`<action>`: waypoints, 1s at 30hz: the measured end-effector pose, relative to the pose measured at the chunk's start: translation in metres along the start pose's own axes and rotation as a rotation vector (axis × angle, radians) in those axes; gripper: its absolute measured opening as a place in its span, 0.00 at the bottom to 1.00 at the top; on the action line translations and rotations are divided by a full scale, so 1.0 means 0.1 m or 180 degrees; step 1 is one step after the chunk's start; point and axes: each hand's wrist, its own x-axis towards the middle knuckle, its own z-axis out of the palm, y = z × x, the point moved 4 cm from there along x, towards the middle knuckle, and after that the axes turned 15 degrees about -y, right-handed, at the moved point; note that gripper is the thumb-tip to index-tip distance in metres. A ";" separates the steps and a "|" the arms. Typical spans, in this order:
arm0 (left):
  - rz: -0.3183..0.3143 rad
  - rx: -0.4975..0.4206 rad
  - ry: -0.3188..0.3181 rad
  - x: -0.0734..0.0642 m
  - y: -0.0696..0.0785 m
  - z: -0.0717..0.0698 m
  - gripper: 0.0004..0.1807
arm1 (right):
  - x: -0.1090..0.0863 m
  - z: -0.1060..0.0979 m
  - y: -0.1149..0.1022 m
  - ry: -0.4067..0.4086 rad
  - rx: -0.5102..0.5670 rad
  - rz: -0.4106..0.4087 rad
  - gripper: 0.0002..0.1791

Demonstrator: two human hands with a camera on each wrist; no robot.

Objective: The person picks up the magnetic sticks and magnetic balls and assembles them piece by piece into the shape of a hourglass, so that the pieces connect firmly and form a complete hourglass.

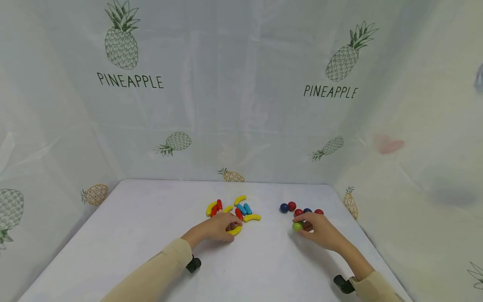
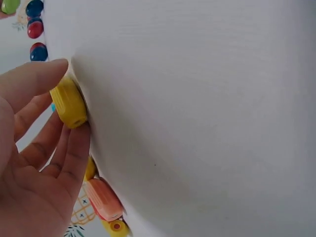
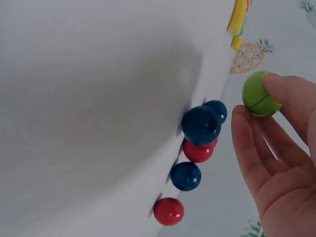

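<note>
Pinching a yellow banana-shaped piece (image 1: 235,230), long axis roughly left to right, the left hand (image 1: 216,227) in the head view is well apart from the right hand (image 1: 320,230), which holds a green ball (image 1: 297,227) just short of the red balls (image 1: 292,206); the backdrop (image 1: 226,84) reads "PINEAPPLE" twice. In the left wrist view, thumb (image 2: 34,81) and fingers (image 2: 76,148) half-close on the yellow piece, table (image 1: 264,268) contact hard to judge; in the right wrist view, a similar pinch keeps the green ball apart from dark blue balls (image 3: 201,125).
</note>
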 end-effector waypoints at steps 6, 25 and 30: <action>-0.0056 -0.0049 0.0052 -0.04 -0.05 0.03 0.23 | 0.12 0.14 -0.08 -0.0115 0.0022 0.0038 0.17; 0.0003 -0.0046 0.0268 -0.15 -0.07 -0.02 0.15 | 0.50 0.51 -0.15 -0.0440 0.0129 0.0246 0.17; 0.0008 -0.0013 0.0327 -0.15 -0.06 -0.03 0.15 | 0.56 0.54 -0.22 -0.0418 0.0162 0.0248 0.17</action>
